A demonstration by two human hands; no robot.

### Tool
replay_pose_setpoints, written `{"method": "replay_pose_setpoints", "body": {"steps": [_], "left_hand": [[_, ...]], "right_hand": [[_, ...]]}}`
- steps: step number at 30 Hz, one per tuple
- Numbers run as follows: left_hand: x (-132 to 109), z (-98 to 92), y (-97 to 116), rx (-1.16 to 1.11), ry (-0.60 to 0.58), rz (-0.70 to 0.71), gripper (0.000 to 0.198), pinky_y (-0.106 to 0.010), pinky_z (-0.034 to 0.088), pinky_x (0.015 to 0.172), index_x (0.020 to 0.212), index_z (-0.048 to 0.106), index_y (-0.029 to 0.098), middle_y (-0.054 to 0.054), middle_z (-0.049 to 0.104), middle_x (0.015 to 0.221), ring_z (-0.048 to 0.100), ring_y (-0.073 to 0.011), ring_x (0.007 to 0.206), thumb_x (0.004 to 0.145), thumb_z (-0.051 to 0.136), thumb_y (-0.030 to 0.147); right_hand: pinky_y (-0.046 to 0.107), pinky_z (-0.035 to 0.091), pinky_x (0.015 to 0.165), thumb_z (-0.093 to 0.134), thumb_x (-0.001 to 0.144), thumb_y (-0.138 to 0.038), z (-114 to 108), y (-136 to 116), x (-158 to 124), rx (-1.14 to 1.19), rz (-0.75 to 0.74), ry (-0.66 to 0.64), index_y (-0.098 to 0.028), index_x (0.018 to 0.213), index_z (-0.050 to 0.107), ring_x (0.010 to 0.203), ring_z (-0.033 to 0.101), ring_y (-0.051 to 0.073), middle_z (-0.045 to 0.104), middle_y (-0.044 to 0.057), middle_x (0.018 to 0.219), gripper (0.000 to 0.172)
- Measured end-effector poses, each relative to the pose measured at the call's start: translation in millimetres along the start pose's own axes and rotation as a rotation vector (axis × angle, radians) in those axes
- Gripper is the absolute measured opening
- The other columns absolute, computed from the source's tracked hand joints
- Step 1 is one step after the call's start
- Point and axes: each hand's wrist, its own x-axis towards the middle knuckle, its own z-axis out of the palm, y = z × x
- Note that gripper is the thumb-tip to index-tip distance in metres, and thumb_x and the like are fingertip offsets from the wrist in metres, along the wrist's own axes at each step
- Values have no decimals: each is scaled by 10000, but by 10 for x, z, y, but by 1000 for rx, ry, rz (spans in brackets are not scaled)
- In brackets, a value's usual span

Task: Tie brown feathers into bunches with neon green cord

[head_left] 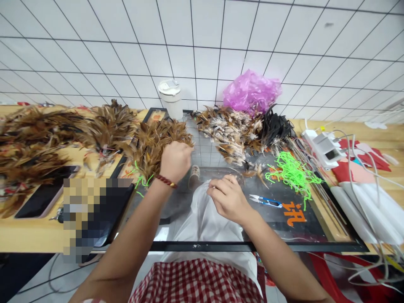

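My left hand (177,162), with a braided bracelet at the wrist, is closed in a fist above the glass panel (202,149). It is beside the right edge of a pile of brown feathers (156,134). Its fingertips face away, so anything inside is hidden. Lower and to the right, my right hand (229,198) has its fingers curled and pinched together over the panel. Whatever it may hold is too small to make out. Blue-handled thread snips (267,201) lie just right of that hand, below a heap of bright green string pieces (292,172).
Pale speckled feathers (235,126) and black feathers (276,128) lie at the back, under a pink plastic bag (252,90). A white lidded cup (172,99) stands near the tiled wall. A phone (47,191) is left; a power strip (323,145) with cables is right.
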Motion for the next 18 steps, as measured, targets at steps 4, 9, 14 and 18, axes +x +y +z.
{"method": "replay_pose_setpoints", "body": {"steps": [4, 9, 14, 18], "left_hand": [[138, 276, 64, 218, -282, -2, 238, -409, 440, 782, 859, 696, 98, -209, 679, 884, 607, -322, 935, 759, 487, 148], [101, 345, 112, 18, -47, -129, 283, -377, 456, 866, 996, 687, 149, -136, 679, 1064, 604, -262, 995, 809, 479, 194], [-42, 621, 657, -631, 69, -166, 218, -264, 489, 733, 936, 705, 172, -55, 713, 892, 618, -139, 721, 803, 541, 227], [-52, 918, 826, -865, 24, -306, 185, -243, 474, 678, 881, 715, 155, -48, 709, 774, 612, -125, 674, 776, 578, 221]], "right_hand": [[365, 322, 811, 448, 852, -75, 30, 7, -1, -42, 20, -15, -207, 960, 594, 799, 520, 159, 652, 44, 999, 224], [347, 313, 810, 487, 889, -171, -10, 103, -2, -122, 186, -17, -201, 954, 615, 860, 553, 160, 657, 44, 1012, 146], [321, 322, 749, 473, 913, -287, -205, 518, 36, -231, 606, 37, -206, 934, 656, 918, 573, 197, 660, 63, 995, 202], [321, 337, 737, 491, 883, -277, -259, 886, 124, -345, 792, 21, -206, 974, 678, 929, 573, 224, 654, 79, 1018, 220]]}}
